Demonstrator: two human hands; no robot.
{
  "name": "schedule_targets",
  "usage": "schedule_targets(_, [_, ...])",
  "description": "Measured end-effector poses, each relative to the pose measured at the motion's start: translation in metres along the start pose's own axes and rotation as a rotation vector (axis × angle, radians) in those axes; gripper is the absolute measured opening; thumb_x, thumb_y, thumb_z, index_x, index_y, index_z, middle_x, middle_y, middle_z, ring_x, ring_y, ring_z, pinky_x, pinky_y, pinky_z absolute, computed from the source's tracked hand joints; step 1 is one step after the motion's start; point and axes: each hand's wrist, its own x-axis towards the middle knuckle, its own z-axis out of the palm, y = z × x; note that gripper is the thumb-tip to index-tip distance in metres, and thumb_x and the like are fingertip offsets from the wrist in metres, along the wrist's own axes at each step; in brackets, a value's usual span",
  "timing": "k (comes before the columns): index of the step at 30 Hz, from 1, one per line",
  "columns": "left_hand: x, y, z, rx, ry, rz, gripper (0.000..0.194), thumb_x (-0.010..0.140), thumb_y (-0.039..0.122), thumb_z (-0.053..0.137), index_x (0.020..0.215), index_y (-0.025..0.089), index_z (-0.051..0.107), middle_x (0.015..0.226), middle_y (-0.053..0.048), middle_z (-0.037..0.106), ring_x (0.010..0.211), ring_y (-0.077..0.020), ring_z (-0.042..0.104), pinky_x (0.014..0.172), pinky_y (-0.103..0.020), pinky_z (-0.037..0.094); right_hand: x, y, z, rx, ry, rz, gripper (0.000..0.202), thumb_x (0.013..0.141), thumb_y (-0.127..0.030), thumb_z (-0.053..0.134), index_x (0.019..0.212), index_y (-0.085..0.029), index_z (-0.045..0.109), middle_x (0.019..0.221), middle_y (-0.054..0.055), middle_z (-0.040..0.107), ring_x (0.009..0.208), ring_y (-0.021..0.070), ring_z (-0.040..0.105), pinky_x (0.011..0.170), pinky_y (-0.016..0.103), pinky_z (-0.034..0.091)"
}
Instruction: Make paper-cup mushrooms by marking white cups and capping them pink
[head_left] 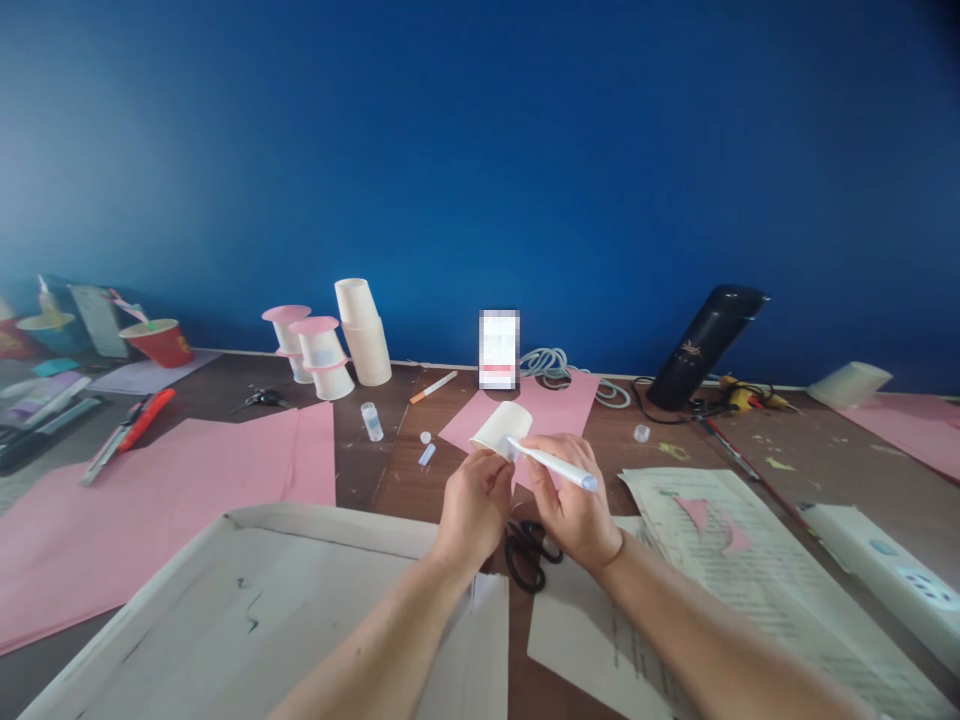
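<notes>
Two forearms (pixel 379 640) extend forward, the left hand (pixel 474 508) clamped on one paper cup (pixel 501 427), the right hand (pixel 581 505) on one marker (pixel 559 466).

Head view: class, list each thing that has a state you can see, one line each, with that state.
Held paper cup: tipped over, in the left hand
Marker: in the right hand, one end at that cup
Phone: screen lit
Black flask: lid on
Red cup: upright, things in it
Tall cup stack: upside down
Pale cord: coiled
Scissors: partly hidden; open or shut, cannot tell
</notes>
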Motion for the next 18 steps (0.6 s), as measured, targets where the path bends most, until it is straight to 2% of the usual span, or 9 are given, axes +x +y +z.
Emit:
schedule_targets(16, [0.0017,0.0028,-0.0021,-0.070,0.004,-0.077,0.022,0.080,0.025,0.051,0.061,0.019,0.061,0.068,0.000,0.058,0.064,-0.0128,0.052,0.062,-0.023,0.037,-0.0017,-0.0005,0.0015,-0.043,0.033,0.009,0.017,0.090,-0.018,0.047,0.105,-0.019,0.054,0.093,0.007,0.064,0.086,0.0208,0.059,0.080,0.038,0.044])
schedule_targets(18, [0.0025,0.0040,-0.0029,-0.118,-0.009,-0.125,0.022,0.080,0.027,0.052,0.062,0.019,0.061,0.066,0.000,0.058,0.062,-0.0127,0.052,0.059,-0.023,0.037,-0.0020,-0.0010,0.0012,-0.028,0.036,0.004,0.017,0.089,-0.016,0.047,0.105,-0.019,0.053,0.093,0.008,0.063,0.086,0.0207,0.059,0.080,0.038,0.045])
